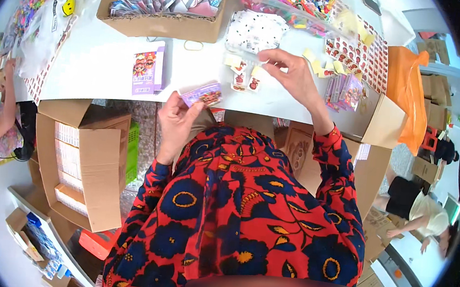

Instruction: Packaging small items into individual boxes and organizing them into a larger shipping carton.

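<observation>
Two hands over white table (100,66) (boxes all round): left hand (176,119) pinches purple packet (203,94), right hand (293,75) small sticker (259,71).

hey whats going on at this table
A person in a red and blue floral top stands at a white table. The left hand holds a small purple packet at the table edge, while the right hand reaches over small sticker packs. Cardboard boxes of packed goods sit around.
</observation>
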Available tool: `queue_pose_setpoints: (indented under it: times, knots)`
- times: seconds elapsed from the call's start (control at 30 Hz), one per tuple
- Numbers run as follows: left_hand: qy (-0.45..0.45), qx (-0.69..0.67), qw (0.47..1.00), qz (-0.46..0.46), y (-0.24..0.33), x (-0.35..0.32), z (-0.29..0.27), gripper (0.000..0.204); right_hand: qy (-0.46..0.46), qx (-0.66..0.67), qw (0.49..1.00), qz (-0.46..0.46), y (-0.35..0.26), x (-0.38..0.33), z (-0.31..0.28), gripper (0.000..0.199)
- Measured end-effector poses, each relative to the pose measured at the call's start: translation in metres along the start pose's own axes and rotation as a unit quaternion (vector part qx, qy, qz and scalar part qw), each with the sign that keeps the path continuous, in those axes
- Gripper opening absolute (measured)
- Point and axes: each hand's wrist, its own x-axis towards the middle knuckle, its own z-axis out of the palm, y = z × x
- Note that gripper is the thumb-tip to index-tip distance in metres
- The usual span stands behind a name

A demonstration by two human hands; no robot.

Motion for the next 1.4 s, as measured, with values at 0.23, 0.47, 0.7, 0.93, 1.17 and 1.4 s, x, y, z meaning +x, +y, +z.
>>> queue_pose_setpoints:
  times: [0.23, 0.47, 0.7, 0.93, 1.17, 1.4]
  knots:
    - [0.055, 0.001, 0.998, 0.014, 0.004, 0.002, -0.016, 0.029, 0.106, -0.105, 0.979, -0.141, -0.040, 0.070, -0.004, 0.021]
    - [0.046, -0.018, 0.998, 0.030, 0.015, 0.007, -0.013, 0.029, 0.069, -0.238, 0.945, -0.214, -0.074, 0.181, 0.005, 0.030]
    - [0.054, -0.068, 0.996, -0.005, 0.006, 0.010, -0.022, 0.028, 0.008, -0.468, 0.868, -0.169, 0.007, 0.304, 0.004, 0.026]
    - [0.066, -0.099, 0.993, 0.000, 0.003, 0.009, -0.031, 0.028, -0.064, -0.310, 0.948, 0.040, -0.007, 0.319, 0.005, 0.017]
    - [0.048, -0.102, 0.994, 0.009, 0.007, 0.011, -0.026, 0.029, 0.007, -0.348, 0.937, 0.016, -0.034, 0.297, -0.042, 0.015]
    - [0.041, -0.097, 0.994, 0.006, 0.005, 0.004, -0.018, 0.028, 0.133, -0.126, 0.981, -0.066, -0.048, 0.276, -0.053, 0.012]
